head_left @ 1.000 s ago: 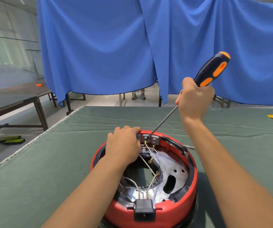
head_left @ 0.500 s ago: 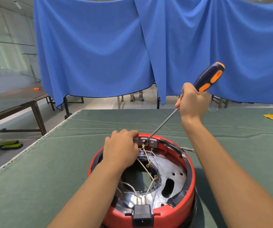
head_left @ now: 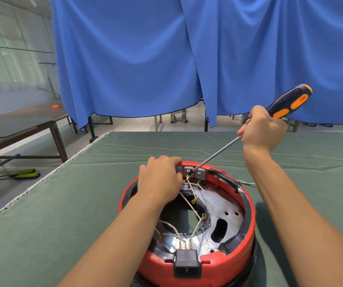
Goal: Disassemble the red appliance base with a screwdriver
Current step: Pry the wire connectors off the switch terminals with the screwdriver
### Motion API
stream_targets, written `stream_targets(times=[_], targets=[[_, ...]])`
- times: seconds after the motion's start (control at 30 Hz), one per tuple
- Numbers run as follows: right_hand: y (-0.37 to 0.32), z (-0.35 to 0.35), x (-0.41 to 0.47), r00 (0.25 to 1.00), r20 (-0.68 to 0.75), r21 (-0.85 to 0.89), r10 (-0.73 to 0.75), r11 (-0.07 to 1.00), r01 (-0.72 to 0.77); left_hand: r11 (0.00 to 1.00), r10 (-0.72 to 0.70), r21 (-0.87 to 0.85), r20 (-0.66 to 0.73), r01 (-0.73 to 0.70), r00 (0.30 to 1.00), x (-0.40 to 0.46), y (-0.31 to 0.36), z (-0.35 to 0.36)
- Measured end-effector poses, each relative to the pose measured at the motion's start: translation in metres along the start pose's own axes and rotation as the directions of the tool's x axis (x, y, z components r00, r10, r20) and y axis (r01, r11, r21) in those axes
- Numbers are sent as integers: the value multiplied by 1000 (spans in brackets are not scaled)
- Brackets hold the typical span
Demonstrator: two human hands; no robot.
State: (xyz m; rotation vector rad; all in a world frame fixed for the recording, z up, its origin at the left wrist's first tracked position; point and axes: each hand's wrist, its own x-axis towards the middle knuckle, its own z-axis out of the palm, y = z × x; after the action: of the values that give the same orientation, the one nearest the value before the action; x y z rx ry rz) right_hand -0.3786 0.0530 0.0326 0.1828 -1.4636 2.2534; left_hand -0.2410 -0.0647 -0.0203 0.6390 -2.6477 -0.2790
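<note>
Base: the red base [head_left: 243, 248] sits open side up on the green table [head_left: 52, 214], near its front edge, with white wires [head_left: 189, 200] and a metal plate [head_left: 228, 216] inside.
Left hand: the left hand [head_left: 160, 180] rests on the far left rim, fingers curled over the edge and gripping it.
Right hand: the right hand [head_left: 262, 128] is raised above the table, fingers wrapped around the screwdriver [head_left: 249, 129] at the lower end of its handle.
Screwdriver: it slants down to the left; its tip meets the grey terminals [head_left: 194, 171] on the far rim.
Plug socket: a black socket [head_left: 186, 264] sits in the near rim.
Backdrop: blue cloth [head_left: 135, 59] hangs behind the table.
</note>
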Motion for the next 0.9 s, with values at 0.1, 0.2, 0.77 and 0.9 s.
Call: stream_targets(times=[0.1,0.2,0.77,0.9], targets=[[4,5,9,999,-4,-21,44,999,-44,1000,-1,5,-13,1,1000,0,-2,1],[14,11,8,995,25,-119,98,988,-94,1000,5,-1,-19,-5,1000,-1,-1,2],[-24,-2,-15,992,120,164,-49,986,29,975,-146,-174,-35,138,989,1,-4,1],[-24,-4,-21,991,123,170,-54,985,32,975,-163,-160,-58,152,985,-2,-6,0]])
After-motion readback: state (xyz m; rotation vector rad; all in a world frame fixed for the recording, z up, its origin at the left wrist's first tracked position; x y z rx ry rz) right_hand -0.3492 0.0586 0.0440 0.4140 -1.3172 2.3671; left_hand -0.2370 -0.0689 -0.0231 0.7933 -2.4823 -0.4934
